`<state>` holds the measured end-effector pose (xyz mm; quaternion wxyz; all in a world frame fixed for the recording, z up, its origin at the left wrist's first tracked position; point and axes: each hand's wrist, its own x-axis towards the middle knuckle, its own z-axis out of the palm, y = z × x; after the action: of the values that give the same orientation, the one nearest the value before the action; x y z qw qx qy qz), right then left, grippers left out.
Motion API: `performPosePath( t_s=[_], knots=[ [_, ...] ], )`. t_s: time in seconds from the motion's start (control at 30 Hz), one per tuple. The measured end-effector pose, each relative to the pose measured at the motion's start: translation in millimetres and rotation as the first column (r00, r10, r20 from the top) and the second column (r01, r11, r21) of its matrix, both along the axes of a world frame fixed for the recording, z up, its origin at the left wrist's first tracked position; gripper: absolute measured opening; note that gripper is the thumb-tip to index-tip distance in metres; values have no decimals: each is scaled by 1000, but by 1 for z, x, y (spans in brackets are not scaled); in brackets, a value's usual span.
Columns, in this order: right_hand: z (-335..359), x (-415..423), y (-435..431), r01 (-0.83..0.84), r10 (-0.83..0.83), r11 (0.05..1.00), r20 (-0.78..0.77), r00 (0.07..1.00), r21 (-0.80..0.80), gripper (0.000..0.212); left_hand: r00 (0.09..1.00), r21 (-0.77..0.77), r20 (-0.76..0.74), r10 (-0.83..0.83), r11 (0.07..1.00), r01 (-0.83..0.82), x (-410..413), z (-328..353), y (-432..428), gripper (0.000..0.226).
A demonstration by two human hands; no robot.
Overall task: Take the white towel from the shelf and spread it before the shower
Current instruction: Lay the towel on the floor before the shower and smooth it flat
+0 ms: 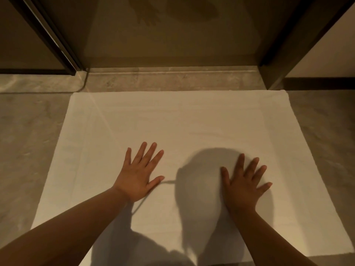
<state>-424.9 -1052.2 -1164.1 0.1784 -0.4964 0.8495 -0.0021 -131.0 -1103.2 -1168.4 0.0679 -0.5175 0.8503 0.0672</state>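
Both hands, left (pixel 139 172) and right (pixel 245 184), lie flat and open-fingered on the spread white towel (pixel 172 120), gripping nothing.

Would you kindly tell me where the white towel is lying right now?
The white towel lies flat on the floor, centred in the head view just before the shower threshold, with both hands on its near half.

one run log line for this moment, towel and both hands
towel: spread flat on floor before shower sill | left hand: open, palm down on towel | right hand: open, palm down on towel
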Motion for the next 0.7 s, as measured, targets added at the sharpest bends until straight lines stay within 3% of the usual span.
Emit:
performPosePath(
  t_s=[0.5,0.6,0.7],
  knots=[
    [0,0,1,-21,22,1000,14,1000,-21,75,1000,13,-26,-5,1000,6,0,3,3,72],
    [1,5,3,-136,135,986,-19,991,-98,73,996,-12,-42,-84,996,83,-3,5,5,71],
    [-3,9,6,-265,262,963,-63,963,-45,73,994,-15,8,-111,994,111,-4,1,13,72]
  ],
)
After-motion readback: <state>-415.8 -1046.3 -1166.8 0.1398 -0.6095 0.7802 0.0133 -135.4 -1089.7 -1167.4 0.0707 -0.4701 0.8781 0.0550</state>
